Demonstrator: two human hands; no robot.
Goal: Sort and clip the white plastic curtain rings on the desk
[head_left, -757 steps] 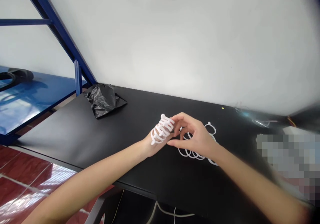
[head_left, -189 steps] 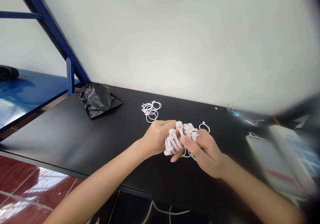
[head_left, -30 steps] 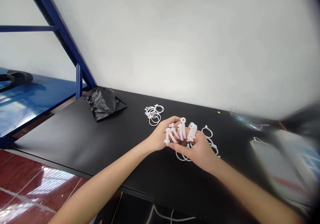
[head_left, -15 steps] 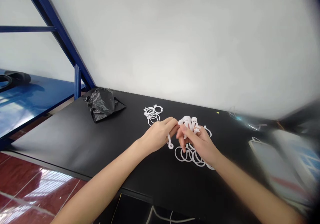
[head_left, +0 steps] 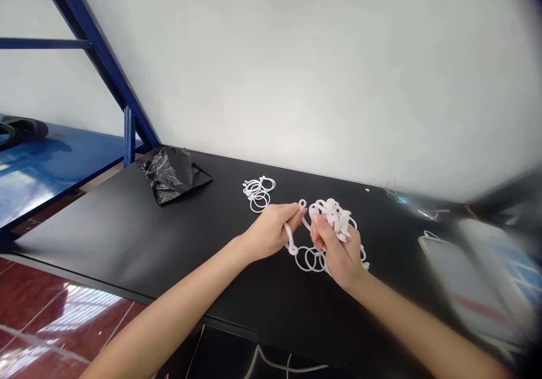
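My left hand [head_left: 273,229] pinches an opened white plastic curtain ring [head_left: 291,244], whose eyelet end shows below the fingers. Just to the right, my right hand [head_left: 341,255] is closed round a bunch of white curtain rings [head_left: 332,215], their round ends bulging above the thumb. The two hands are close together but apart over the black table. Beneath and behind my right hand lie several loose curtain rings [head_left: 305,259], partly hidden by it. Farther back, beyond my left hand, a small pile of curtain rings [head_left: 259,192] rests on the table.
A crumpled black plastic bag [head_left: 173,175] lies on the black table [head_left: 127,238] at the back left. To the right, a flat white-edged object [head_left: 461,283] appears blurred. A blue metal frame [head_left: 101,57] rises at left, and a white wall [head_left: 296,85] stands behind.
My right hand has moved slightly right and closed more tightly round its bunch. A gap has opened between the hands, and more of the ring in my left hand shows.
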